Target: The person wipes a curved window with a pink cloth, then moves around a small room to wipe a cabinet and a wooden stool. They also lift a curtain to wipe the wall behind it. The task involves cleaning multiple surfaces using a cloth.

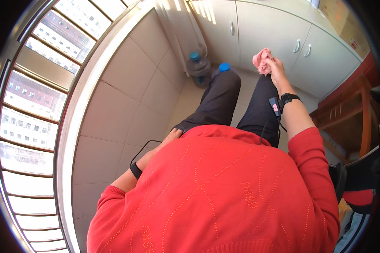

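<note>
A crumpled pink cloth [262, 60] is gripped in my right hand [276, 68], out past the knee of my right leg. A black band with a small dark device [275, 106] and a cable is strapped at my right wrist. My left hand [172, 136] rests on my left thigh near the hip, partly covered by the red sweater [215, 189]; its visible fingers lie on the dark trousers [217, 101]. A black band [135, 170] circles my left wrist.
Two large plastic bottles with blue caps, one [199, 68] by the curtain [180, 34] and one [224, 67] behind my left knee, stand on the floor. White cabinets [269, 25] are ahead. A tiled wall [114, 126] and barred window [28, 126] are left, a wooden chair [365, 114] right.
</note>
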`<state>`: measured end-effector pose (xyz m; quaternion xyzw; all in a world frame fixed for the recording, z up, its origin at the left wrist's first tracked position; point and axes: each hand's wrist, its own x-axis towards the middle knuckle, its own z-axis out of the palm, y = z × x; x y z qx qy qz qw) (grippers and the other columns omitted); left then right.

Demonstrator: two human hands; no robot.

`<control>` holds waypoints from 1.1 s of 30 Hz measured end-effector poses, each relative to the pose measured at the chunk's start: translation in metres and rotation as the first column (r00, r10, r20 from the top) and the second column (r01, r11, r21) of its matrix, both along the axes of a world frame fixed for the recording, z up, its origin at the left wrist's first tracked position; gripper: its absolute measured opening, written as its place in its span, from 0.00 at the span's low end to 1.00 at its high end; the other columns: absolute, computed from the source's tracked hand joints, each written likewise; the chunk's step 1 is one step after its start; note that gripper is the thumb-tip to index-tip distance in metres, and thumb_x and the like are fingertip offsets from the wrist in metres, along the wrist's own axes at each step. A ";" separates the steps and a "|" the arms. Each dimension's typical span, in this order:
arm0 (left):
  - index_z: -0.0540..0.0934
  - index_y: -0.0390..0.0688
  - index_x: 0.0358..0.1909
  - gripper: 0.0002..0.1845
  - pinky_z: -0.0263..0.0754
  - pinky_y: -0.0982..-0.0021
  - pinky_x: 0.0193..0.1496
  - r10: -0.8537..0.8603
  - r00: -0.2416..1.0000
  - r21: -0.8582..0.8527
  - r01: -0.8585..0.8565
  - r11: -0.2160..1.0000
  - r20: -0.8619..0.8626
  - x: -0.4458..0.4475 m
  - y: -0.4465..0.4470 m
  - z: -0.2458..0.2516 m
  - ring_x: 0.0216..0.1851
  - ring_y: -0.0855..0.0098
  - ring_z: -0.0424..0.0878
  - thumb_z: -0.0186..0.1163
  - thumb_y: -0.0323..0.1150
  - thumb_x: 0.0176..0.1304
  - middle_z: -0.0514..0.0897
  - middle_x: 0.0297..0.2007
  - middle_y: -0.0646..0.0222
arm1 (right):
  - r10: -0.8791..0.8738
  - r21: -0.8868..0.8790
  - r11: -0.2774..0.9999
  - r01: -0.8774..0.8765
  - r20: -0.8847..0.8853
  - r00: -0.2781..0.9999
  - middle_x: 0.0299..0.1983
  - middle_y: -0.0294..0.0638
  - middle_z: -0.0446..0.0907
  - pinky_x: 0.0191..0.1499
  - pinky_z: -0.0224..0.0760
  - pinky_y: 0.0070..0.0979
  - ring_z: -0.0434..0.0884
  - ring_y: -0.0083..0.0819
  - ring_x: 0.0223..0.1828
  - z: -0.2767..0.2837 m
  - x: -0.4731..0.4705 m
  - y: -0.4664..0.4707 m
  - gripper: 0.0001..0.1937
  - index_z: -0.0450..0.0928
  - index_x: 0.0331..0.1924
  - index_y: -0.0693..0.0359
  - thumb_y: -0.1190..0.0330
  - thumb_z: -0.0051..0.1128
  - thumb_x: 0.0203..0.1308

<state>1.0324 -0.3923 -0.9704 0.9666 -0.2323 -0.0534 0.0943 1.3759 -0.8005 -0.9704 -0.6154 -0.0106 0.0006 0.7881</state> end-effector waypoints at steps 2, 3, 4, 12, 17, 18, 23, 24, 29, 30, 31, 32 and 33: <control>0.81 0.45 0.37 0.07 0.72 0.64 0.45 -0.017 1.000 0.026 0.017 1.000 0.008 0.002 0.000 -0.003 0.39 0.62 0.74 0.59 0.34 0.59 0.78 0.36 0.64 | 0.008 -0.025 1.000 -0.008 0.012 1.000 0.32 0.39 0.78 0.32 0.74 0.22 0.80 0.25 0.29 0.001 0.000 0.001 0.09 0.75 0.36 0.64 0.69 0.59 0.55; 0.81 0.45 0.37 0.07 0.71 0.64 0.46 -0.039 0.998 0.058 0.036 0.998 0.048 0.002 0.000 -0.004 0.40 0.62 0.74 0.59 0.34 0.59 0.78 0.37 0.64 | -0.005 -0.042 0.999 0.005 0.011 1.000 0.32 0.39 0.78 0.32 0.74 0.22 0.80 0.25 0.29 0.001 0.000 0.001 0.09 0.75 0.36 0.64 0.69 0.59 0.55; 0.81 0.44 0.35 0.07 0.71 0.63 0.45 -0.024 0.999 -0.038 0.026 0.999 0.042 0.002 0.001 -0.005 0.38 0.60 0.73 0.59 0.34 0.57 0.78 0.35 0.63 | -0.010 -0.039 0.999 0.011 0.017 1.000 0.31 0.38 0.78 0.31 0.73 0.23 0.79 0.24 0.28 0.001 -0.001 0.002 0.08 0.74 0.35 0.64 0.69 0.59 0.54; 0.79 0.43 0.30 0.07 0.70 0.60 0.39 0.045 0.998 -0.005 -0.045 0.999 0.046 0.005 -0.001 -0.011 0.37 0.57 0.73 0.59 0.35 0.53 0.77 0.31 0.64 | 0.004 -0.073 0.997 -0.002 0.030 1.000 0.30 0.39 0.78 0.31 0.74 0.23 0.80 0.25 0.29 -0.001 0.000 0.001 0.10 0.74 0.34 0.65 0.68 0.60 0.53; 0.80 0.42 0.29 0.08 0.70 0.60 0.39 0.149 0.988 -0.119 -0.144 0.982 0.038 -0.001 -0.004 -0.009 0.37 0.58 0.74 0.60 0.36 0.53 0.78 0.31 0.64 | -0.019 -0.084 0.996 0.025 0.063 0.998 0.30 0.40 0.78 0.31 0.74 0.24 0.80 0.26 0.28 -0.004 0.002 0.000 0.10 0.74 0.34 0.65 0.67 0.60 0.52; 0.80 0.42 0.29 0.08 0.70 0.60 0.39 0.134 0.990 -0.123 -0.129 0.984 0.034 -0.002 -0.004 -0.009 0.37 0.58 0.74 0.60 0.36 0.53 0.78 0.31 0.64 | -0.006 -0.084 0.996 0.011 0.062 0.998 0.30 0.40 0.78 0.31 0.74 0.24 0.80 0.26 0.28 -0.004 0.002 0.000 0.10 0.74 0.34 0.65 0.67 0.60 0.52; 0.80 0.42 0.29 0.08 0.70 0.61 0.39 0.065 0.997 -0.122 -0.060 0.991 0.032 -0.001 0.000 -0.012 0.36 0.58 0.75 0.60 0.36 0.54 0.78 0.31 0.64 | -0.003 -0.108 0.994 0.009 0.060 0.998 0.30 0.41 0.78 0.29 0.74 0.25 0.80 0.27 0.28 -0.005 0.004 0.000 0.10 0.74 0.34 0.65 0.68 0.59 0.52; 0.80 0.42 0.29 0.08 0.70 0.61 0.40 0.053 0.998 -0.118 -0.049 0.992 0.028 0.000 0.000 -0.013 0.36 0.59 0.75 0.60 0.36 0.54 0.78 0.31 0.64 | -0.004 -0.111 0.994 0.013 0.079 0.997 0.30 0.41 0.78 0.29 0.74 0.25 0.80 0.27 0.28 -0.004 0.004 0.001 0.10 0.74 0.34 0.65 0.68 0.60 0.52; 0.80 0.41 0.28 0.09 0.71 0.61 0.40 -0.046 0.999 -0.100 0.047 0.994 0.020 0.010 0.007 -0.018 0.36 0.59 0.75 0.60 0.36 0.54 0.79 0.32 0.64 | 0.004 -0.142 0.990 0.005 0.063 0.998 0.31 0.41 0.79 0.30 0.74 0.25 0.81 0.27 0.28 -0.003 0.004 0.002 0.11 0.74 0.34 0.66 0.68 0.60 0.52; 0.80 0.41 0.28 0.09 0.71 0.61 0.40 -0.068 0.998 -0.096 0.069 0.993 0.015 0.011 0.010 -0.020 0.36 0.59 0.75 0.60 0.36 0.54 0.79 0.32 0.64 | 0.015 -0.148 0.989 -0.007 0.051 0.999 0.31 0.41 0.79 0.31 0.75 0.25 0.81 0.27 0.29 -0.002 0.004 0.002 0.11 0.74 0.34 0.66 0.68 0.60 0.52; 0.80 0.41 0.28 0.09 0.71 0.61 0.40 -0.094 0.995 -0.088 0.095 0.992 0.012 0.014 0.012 -0.022 0.36 0.59 0.75 0.61 0.36 0.55 0.79 0.32 0.64 | 0.009 -0.158 0.987 -0.004 0.032 0.999 0.31 0.42 0.79 0.32 0.75 0.25 0.81 0.27 0.29 -0.002 0.003 0.002 0.11 0.74 0.34 0.67 0.68 0.60 0.52; 0.80 0.41 0.28 0.09 0.71 0.62 0.40 -0.113 0.994 -0.087 0.114 0.990 0.011 0.016 0.014 -0.024 0.36 0.60 0.75 0.61 0.36 0.55 0.79 0.32 0.64 | 0.027 -0.143 0.990 -0.020 0.043 0.999 0.31 0.42 0.79 0.32 0.75 0.25 0.81 0.27 0.30 -0.002 0.002 0.002 0.11 0.74 0.34 0.67 0.68 0.60 0.52; 0.80 0.41 0.28 0.09 0.71 0.62 0.40 -0.135 0.991 -0.080 0.135 0.988 0.010 0.019 0.016 -0.027 0.36 0.60 0.76 0.61 0.37 0.55 0.79 0.32 0.64 | 0.027 -0.132 0.991 -0.021 0.047 0.999 0.31 0.42 0.79 0.32 0.75 0.25 0.81 0.27 0.30 -0.001 0.002 0.002 0.11 0.74 0.34 0.67 0.68 0.60 0.52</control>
